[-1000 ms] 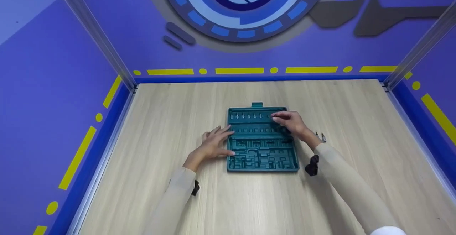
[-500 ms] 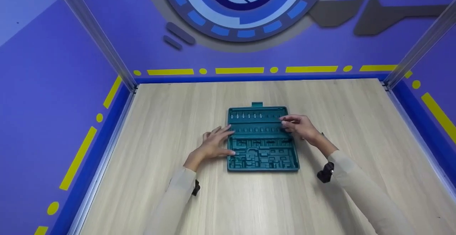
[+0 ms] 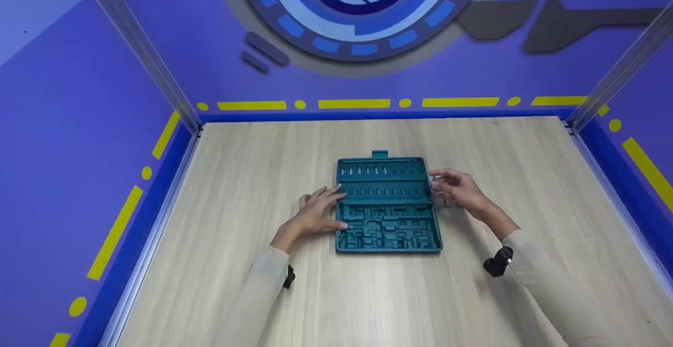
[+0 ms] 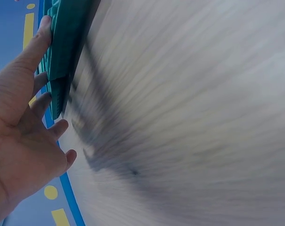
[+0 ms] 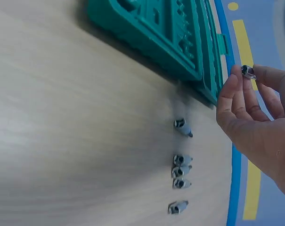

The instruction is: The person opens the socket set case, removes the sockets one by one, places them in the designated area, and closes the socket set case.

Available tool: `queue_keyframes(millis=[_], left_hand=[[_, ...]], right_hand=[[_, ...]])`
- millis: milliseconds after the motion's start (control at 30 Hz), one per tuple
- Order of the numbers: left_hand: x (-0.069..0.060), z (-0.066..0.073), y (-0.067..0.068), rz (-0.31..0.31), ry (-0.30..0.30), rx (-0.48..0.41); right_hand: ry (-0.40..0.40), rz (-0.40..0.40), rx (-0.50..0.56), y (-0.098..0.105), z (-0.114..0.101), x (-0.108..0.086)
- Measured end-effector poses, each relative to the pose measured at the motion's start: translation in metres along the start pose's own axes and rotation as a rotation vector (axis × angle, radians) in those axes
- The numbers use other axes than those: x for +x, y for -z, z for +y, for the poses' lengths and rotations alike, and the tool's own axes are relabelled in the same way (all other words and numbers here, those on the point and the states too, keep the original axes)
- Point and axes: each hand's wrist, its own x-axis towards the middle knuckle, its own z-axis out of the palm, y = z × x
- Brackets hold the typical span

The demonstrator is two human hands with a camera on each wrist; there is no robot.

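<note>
A green molded case [image 3: 389, 252] lies unfolded on the table, with several small metal socket bits [image 3: 368, 171] standing in the left part of its top row. The left hand [image 3: 314, 213] rests its fingers and thumb, nearly straight, against the case's left edge. Just off the right edge, the right hand [image 3: 460, 192] pinches one metal socket bit [image 5: 248, 72] between thumb and fingers. In the right wrist view its square hollow end shows. Beneath that hand, several more socket bits [image 5: 181, 171] lie in a loose line on the table, mostly hidden in the head view.
The light wood table [image 3: 252, 179] is bounded by blue-purple panels [image 3: 173, 63] at the back and sides. A latch tab [image 3: 379, 153] sticks out from the case's far edge. Black wrist cameras [image 3: 498, 262] are on both sleeves.
The right hand has moved right, from over the case's top row to just beyond its right edge, where a socket bit now shows in its fingers. The left hand has stayed still.
</note>
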Motion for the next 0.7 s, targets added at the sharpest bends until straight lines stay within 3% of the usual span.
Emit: queue_keyframes(millis=[267,700], left_hand=[[0.0,-0.001,0.0,-0.004,0.002,0.007],[0.001,-0.001,-0.001,0.003,-0.003,0.001]], right_hand=[[-0.031,-0.054,0.048,0.013,0.006,-0.009],[-0.014,-0.011,0.049,0.04,0.012,-0.022]])
